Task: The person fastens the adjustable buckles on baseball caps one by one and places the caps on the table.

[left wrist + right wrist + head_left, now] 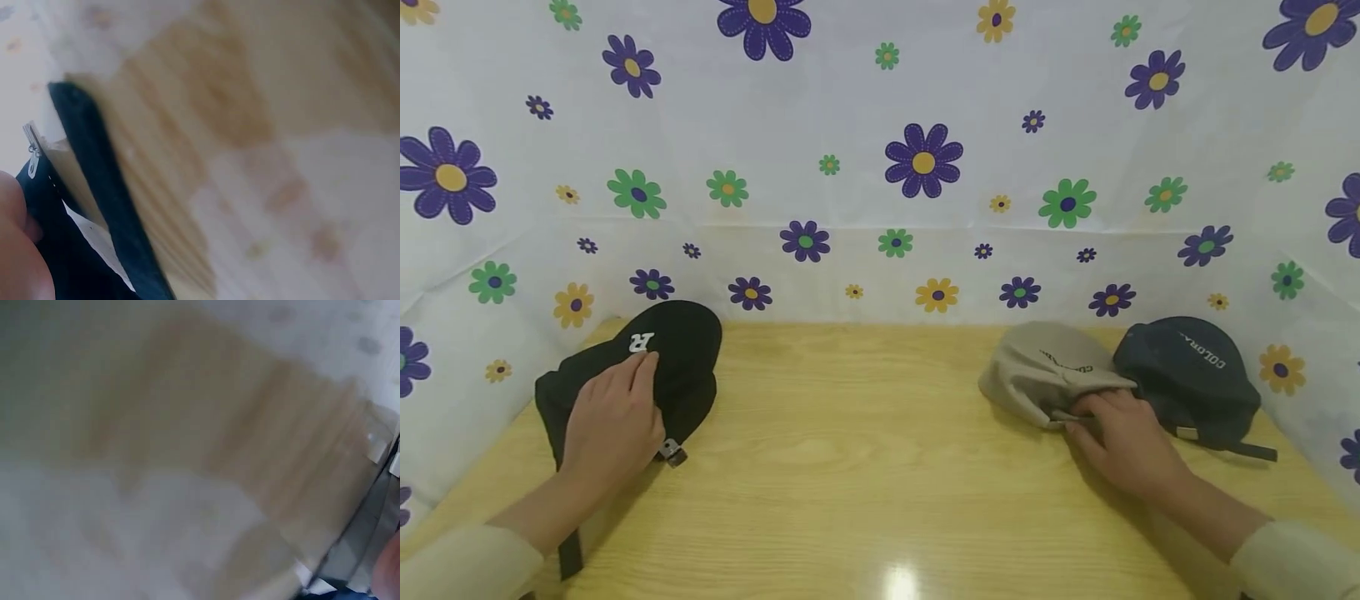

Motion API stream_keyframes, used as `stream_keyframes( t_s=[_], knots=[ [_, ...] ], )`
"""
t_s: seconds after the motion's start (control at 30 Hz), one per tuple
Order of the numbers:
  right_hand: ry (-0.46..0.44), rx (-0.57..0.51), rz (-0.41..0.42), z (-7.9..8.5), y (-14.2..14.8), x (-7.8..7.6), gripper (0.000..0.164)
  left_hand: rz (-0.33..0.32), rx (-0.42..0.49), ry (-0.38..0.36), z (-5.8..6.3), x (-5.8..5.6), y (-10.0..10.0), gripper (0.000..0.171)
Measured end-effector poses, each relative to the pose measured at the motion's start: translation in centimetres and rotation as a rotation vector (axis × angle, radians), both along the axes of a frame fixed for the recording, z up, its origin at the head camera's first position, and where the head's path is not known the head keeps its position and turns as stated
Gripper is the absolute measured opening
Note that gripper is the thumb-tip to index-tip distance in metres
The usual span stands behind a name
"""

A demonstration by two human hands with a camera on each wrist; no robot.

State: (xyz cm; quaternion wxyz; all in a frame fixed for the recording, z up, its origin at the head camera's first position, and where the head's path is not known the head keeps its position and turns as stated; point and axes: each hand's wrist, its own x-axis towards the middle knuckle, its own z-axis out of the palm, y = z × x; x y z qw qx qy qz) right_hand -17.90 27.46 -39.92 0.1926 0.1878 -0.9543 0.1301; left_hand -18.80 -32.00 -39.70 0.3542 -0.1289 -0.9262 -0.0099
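On the left in the head view, my left hand (610, 421) grips a black cap (685, 358) with a white letter R, its fingers lying over the front. The cap is tilted, and a strap end (571, 554) hangs below; a metal buckle (668, 450) shows beside the hand. The left wrist view shows the dark strap (103, 181) and part of that hand at the edge. On the right, my right hand (1131, 442) pinches the near edge of a beige cap (1018, 367) with dark lettering, thumb underneath. That cap's fabric is creased near the fingers.
A navy cap (1195, 375) with light lettering rests right behind the right hand, against the beige cap, its strap (1253, 452) sticking out to the right. The wooden table (865, 433) is bounded at the back and sides by a white flowered cloth (850, 108).
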Motion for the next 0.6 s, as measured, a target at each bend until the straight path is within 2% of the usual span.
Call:
stream_keyframes(
  t_s=[0.17,0.4,0.5,0.6],
  knots=[
    [0.046,0.015,0.014,0.0,-0.2,0.3,0.015,0.061,0.057,-0.062,0.1,0.1,-0.1,0.052],
    [0.197,0.053,0.129,0.1,-1.3,1.1,0.017,0.167,0.157,-0.178,0.4,0.6,-0.9,0.051],
    [0.229,0.056,0.149,0.0,-1.7,1.4,0.016,0.166,0.153,-0.202,0.6,0.7,-1.3,0.053],
    [0.231,0.065,0.160,-0.1,-1.9,1.5,0.014,0.154,0.132,-0.195,0.5,0.9,-1.6,0.051]
  ],
)
